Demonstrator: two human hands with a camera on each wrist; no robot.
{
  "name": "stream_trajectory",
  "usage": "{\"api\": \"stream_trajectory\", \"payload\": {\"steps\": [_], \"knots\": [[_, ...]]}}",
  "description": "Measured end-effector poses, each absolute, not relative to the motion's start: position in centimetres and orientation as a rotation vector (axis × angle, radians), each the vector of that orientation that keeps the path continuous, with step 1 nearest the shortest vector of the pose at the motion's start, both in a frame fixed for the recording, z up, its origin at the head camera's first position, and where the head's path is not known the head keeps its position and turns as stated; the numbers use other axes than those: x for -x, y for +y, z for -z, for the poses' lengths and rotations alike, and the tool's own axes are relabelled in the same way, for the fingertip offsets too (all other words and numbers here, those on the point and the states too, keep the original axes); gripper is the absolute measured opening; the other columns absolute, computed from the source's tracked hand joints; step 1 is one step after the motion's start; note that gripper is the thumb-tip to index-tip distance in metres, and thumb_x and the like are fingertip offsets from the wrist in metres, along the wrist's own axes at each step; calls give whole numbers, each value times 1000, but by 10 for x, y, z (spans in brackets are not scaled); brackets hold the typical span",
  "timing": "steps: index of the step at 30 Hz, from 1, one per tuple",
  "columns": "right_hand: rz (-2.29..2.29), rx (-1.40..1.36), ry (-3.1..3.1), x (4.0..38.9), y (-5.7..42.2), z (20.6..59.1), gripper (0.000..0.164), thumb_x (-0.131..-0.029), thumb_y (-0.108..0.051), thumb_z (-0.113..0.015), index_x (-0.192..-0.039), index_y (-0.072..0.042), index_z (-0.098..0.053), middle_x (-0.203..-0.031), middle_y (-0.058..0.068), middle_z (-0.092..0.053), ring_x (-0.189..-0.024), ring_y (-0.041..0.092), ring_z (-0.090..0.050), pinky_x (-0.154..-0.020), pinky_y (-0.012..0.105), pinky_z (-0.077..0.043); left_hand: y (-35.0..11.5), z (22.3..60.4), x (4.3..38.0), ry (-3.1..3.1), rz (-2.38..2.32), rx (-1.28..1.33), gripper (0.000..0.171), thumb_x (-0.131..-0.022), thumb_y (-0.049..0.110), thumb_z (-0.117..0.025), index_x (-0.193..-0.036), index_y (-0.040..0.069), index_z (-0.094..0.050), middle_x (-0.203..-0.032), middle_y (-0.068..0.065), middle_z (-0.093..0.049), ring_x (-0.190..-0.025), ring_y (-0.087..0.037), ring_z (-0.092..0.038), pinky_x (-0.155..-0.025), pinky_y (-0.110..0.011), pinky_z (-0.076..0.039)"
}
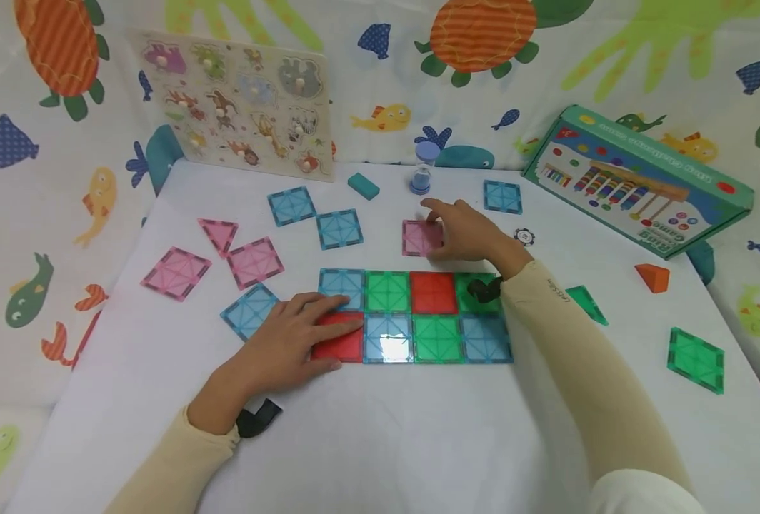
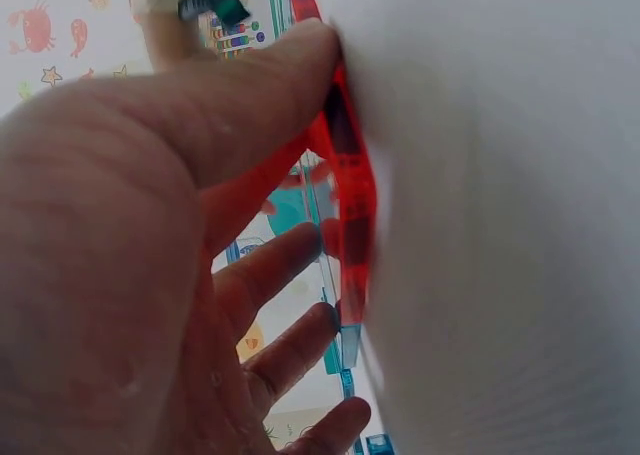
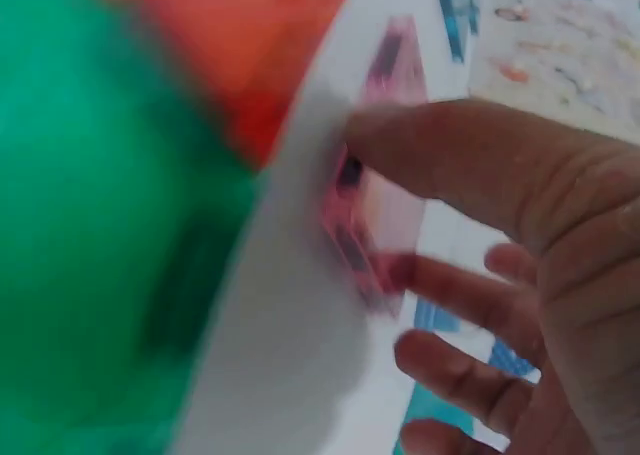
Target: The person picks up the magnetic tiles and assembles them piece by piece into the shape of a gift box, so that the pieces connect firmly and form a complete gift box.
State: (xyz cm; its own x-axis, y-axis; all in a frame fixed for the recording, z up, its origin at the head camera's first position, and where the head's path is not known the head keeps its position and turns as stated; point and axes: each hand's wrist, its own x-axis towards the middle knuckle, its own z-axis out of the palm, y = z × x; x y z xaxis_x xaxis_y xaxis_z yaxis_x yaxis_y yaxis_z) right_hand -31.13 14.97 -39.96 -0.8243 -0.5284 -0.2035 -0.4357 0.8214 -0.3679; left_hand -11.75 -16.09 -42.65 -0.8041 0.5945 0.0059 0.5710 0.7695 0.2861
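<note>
Magnetic tiles form a two-row block on the white table, with blue, green (image 1: 387, 292) and red (image 1: 433, 293) squares. My left hand (image 1: 287, 344) rests at the block's left end, fingers spread over a blue tile (image 1: 339, 283) and a red tile (image 1: 341, 348). In the left wrist view, the thumb touches the edge of that red tile (image 2: 355, 210). Beyond the back row, my right hand (image 1: 468, 232) pinches a pink square tile (image 1: 415, 239) by its right part. The right wrist view has thumb and forefinger at the edges of this pink tile (image 3: 395, 200).
Loose pink tiles (image 1: 255, 262) and blue tiles (image 1: 292, 205) lie left and behind; green tiles (image 1: 696, 360) lie right. At the back stand an animal puzzle board (image 1: 258, 146), an hourglass (image 1: 421, 171) and a game box (image 1: 637, 182). A teal block (image 1: 363, 186) and orange block (image 1: 653, 278) lie about.
</note>
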Motion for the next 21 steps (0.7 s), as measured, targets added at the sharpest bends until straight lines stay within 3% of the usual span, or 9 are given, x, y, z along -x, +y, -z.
{"api": "stream_trajectory", "payload": {"steps": [6,10,17,21], "knots": [[498,818,2602,293,177,398,70,-83,-37,-71,-143,-20,-39,-134,1,-52,-113,20,-44,-89,40,-47,-160,425,118,2872,-413,-936,74,-80,54,-67,-144,46,-30,-152,4,-26,-137,-27,-20,-100,-56,-31],[473,844,2636,292,168,396,64,-84,-36,-69,-141,-20,-44,-134,1,-51,-112,21,-43,-87,39,-47,-161,425,118,2875,-426,-932,74,-80,53,-67,-144,45,-31,-152,4,-27,-137,-27,-21,-100,-56,-32],[422,936,2707,304,95,394,69,-84,-38,-69,-144,-19,-39,-142,-1,-45,-115,21,-42,-96,39,-43,-161,426,117,2872,-407,-922,75,-79,54,-67,-144,47,-29,-152,5,-26,-137,-26,-21,-100,-56,-33],[311,1055,2688,316,42,401,76,-84,-45,-68,-147,-22,-33,-149,-1,-37,-126,24,-39,-103,40,-38,-163,427,116,2873,-424,-931,73,-81,54,-66,-144,47,-30,-152,6,-26,-137,-24,-20,-99,-55,-32]]}}
